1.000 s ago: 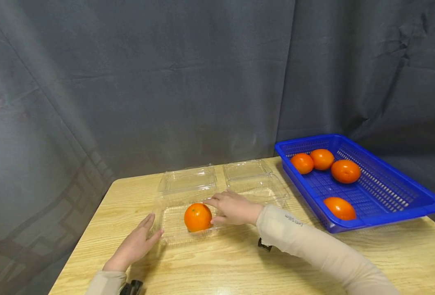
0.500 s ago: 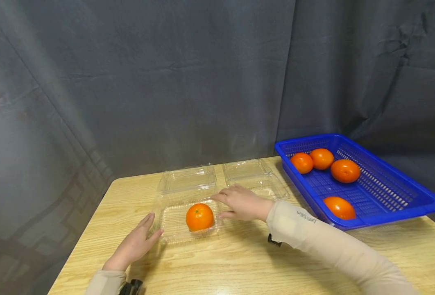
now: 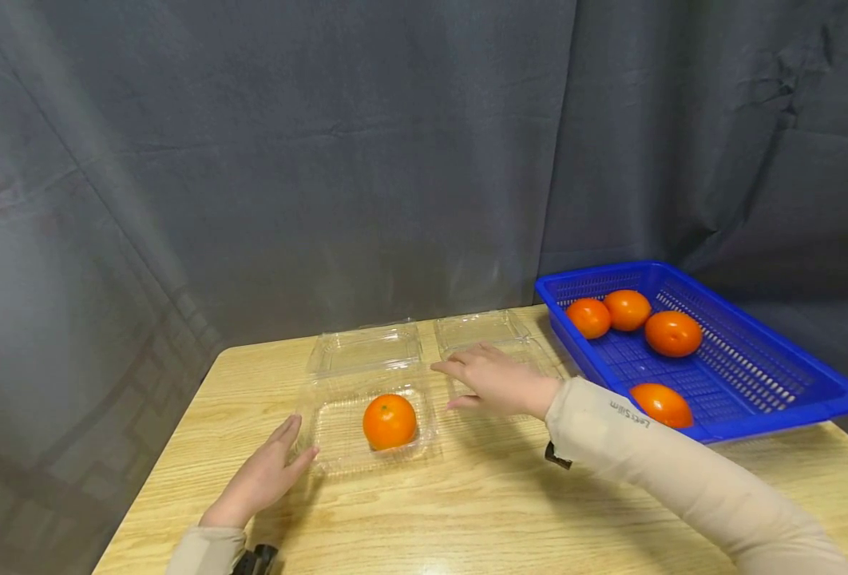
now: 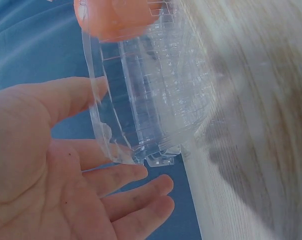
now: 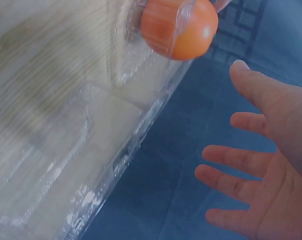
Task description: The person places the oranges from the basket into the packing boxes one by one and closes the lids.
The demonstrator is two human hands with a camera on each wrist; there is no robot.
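Note:
An orange (image 3: 390, 422) sits in the right part of the near-left clear plastic clamshell box (image 3: 334, 435), whose lid stands open behind it. My left hand (image 3: 262, 475) is at the box's left edge with fingers extended; in the left wrist view, the hand (image 4: 76, 170) has its thumb and forefinger by the clear rim. My right hand (image 3: 499, 382) hovers over the second clear clamshell box (image 3: 481, 329), right of the orange. Its fingers are spread and hold nothing; the right wrist view shows this hand (image 5: 256, 175) apart from the orange (image 5: 181, 30).
A blue plastic basket (image 3: 762, 335) stands at the right of the wooden table (image 3: 366, 519), with several oranges (image 3: 673, 334) inside. Its right side reaches past the table edge. A dark grey curtain (image 3: 338, 160) hangs behind the table.
My right hand has let go of the orange and moved right, away from it, over the second box. The orange shifted slightly right. My left hand has stayed in place.

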